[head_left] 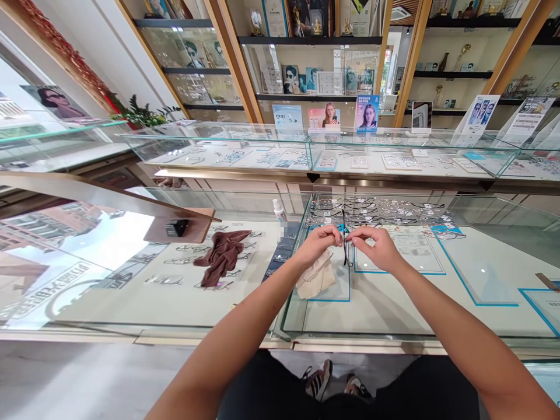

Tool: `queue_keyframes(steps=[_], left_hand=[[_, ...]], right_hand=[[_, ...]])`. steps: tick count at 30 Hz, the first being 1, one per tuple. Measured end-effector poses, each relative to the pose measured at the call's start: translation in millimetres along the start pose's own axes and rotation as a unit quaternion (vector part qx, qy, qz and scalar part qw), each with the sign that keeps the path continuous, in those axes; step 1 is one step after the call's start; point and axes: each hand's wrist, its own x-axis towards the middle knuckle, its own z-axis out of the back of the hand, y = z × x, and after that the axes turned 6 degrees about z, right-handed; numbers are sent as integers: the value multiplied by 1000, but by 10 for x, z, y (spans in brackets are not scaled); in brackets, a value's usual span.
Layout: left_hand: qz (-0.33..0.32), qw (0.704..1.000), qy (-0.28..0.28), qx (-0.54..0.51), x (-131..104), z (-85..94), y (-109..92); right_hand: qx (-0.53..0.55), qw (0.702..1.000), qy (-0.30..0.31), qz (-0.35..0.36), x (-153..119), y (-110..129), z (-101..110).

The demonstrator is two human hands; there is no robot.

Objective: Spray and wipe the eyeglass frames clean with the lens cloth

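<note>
Over the glass display counter, both my hands pinch a dark pair of eyeglasses (pixel 345 254), turned edge-on so its frame looks like a thin upright line. My left hand (pixel 322 242) closes its fingertips on it from the left. From the right, my right hand (pixel 375 246) grips it between thumb and fingers. Below my left hand lies a crumpled beige cloth (pixel 318 279). Several rows of eyeglasses (pixel 385 211) are laid out just beyond my hands.
On the left counter lie a brown cloth (pixel 223 254) and more glasses (pixel 164 280). A white spray bottle (pixel 278 209) stands behind it. A wooden board (pixel 199 224) juts in from the left. Farther back is a second glass showcase (pixel 310 153) with upright advertising cards (pixel 366 114).
</note>
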Motion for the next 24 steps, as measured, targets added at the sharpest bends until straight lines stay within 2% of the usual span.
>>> queue_keyframes(steps=[14, 24], left_hand=[[19, 999, -6, -39, -3, -4, -26], [41, 999, 3, -28, -10, -31, -18]], right_hand=[[-9, 1000, 7, -3, -15, 22, -3], [-6, 1000, 12, -10, -8, 54, 7]])
